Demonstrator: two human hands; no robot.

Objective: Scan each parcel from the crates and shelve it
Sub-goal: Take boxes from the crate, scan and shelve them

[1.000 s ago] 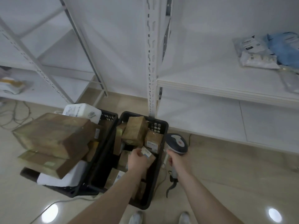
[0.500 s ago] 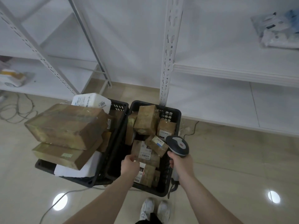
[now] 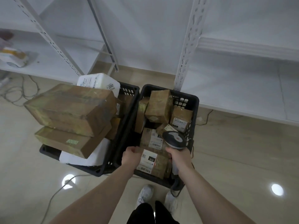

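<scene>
Two black slotted plastic crates stand side by side on the glossy beige floor in the middle of the frame. The right crate holds a jumble of small brown cardboard parcels with white labels. The left hand reaches into this crate near its lower left side, its grip curled round the left edge of a brown parcel with a white label reading "010", which lies at the near end of the crate, toward the bottom of the frame. The right hand has its grip clamped on the handle of a grey handheld barcode scanner with an orange button; the scanner's head sits over the right half of the crate, just above and right of the labelled parcel, and its dark cable hangs down by the crate's lower right corner.

The left crate is heaped above its rim: a large brown tape-wrapped carton lies on top, a flatter brown carton under it, and a white foam box tagged "2002" behind them.

White metal shelving fills the upper right of the frame, more racking the upper left, where a small white and yellow package lies. White shoes show at bottom centre
</scene>
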